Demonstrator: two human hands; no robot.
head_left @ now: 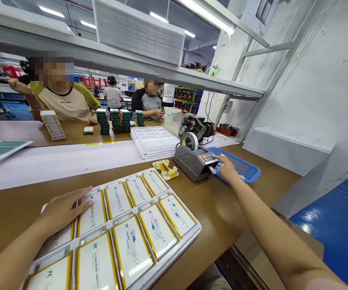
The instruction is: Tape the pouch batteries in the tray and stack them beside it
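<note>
My left hand (63,207) lies palm down with fingers spread over the upper left of a white plastic tray (174,257), touching the battery packs there. Flat white battery packs (90,215) with yellow edges fill the tray's pockets. Clear strips with blue print (153,227) lie on three packs of the right side. My right hand (227,169) is at the front of a grey tape dispenser (190,163), one finger stretched to its button panel (208,157). A short tape piece (212,170) shows at the dispenser's outlet, close to that hand. Its lower fingers are partly hidden.
A blue tray (254,175) lies behind my right hand. Left of the dispenser is a yellow-and-cream fixture (166,169); behind it are stacked white trays (155,141). Across the bench, people sit by stacks of green-edged packs (103,121). A shelf (149,68) crosses overhead.
</note>
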